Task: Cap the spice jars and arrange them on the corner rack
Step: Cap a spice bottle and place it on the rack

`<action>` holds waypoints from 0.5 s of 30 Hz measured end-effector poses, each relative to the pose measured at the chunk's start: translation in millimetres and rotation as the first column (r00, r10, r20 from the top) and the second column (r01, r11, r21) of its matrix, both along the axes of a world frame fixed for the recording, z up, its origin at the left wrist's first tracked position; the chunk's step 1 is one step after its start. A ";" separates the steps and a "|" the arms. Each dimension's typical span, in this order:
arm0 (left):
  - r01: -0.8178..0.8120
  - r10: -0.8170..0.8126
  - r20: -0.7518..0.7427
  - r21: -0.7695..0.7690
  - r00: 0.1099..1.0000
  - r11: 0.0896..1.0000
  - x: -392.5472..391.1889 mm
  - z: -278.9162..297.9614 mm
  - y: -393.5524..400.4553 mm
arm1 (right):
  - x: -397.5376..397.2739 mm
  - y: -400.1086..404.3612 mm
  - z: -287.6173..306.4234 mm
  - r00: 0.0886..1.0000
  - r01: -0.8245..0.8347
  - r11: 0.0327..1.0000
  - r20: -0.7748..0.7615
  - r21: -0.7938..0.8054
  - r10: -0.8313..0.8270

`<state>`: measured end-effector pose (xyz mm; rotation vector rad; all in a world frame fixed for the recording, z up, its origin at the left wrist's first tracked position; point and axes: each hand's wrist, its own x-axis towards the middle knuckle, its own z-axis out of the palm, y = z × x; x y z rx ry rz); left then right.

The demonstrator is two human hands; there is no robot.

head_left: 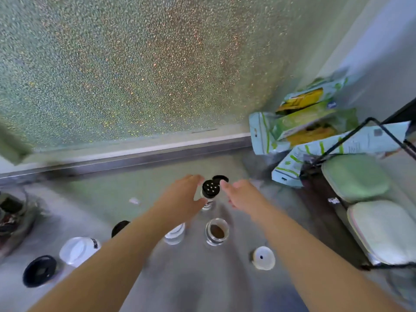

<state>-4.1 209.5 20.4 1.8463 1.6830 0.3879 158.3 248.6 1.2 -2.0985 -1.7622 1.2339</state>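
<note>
A small spice jar with a black shaker top (210, 188) stands on the grey counter. My left hand (182, 195) curls around its left side, thumb against the glass. My right hand (244, 194) is just right of the jar, fingers apart, one fingertip by the shaker top. A loose black cap (221, 178) lies right behind the jar. Nearer me stand an uncapped jar of brown spice (217, 232) and a clear jar (176, 235) half hidden by my left forearm. The black wire corner rack (351, 137) is at the right.
A white cap (263, 258) lies front right. At the left are a white-lidded jar (75, 250), a black cap (39, 270) and another black cap (119, 227). Green and yellow packets (299, 127) fill the corner. Green and white containers (355, 176) sit in the rack.
</note>
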 end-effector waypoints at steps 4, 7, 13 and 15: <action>-0.066 0.066 0.016 -0.025 0.998 0.998 15.5 -6.3 8.8 | -6.3 5.4 -15.0 0.923 0.205 0.974 -0.312 -0.096 -0.225; -0.108 0.110 0.041 -0.028 0.993 0.994 19.0 -13.4 13.9 | -8.7 9.8 -21.5 0.909 0.231 0.973 -0.351 -0.026 -0.225; -0.185 0.195 0.146 -0.079 0.970 0.980 18.8 -19.0 16.8 | 0.5 8.2 -13.4 0.887 0.103 0.967 -0.461 0.234 0.017; -0.200 0.222 0.182 -0.130 0.958 0.971 17.4 -16.2 16.0 | 4.5 3.1 -7.9 0.884 0.006 0.960 -0.451 0.280 0.126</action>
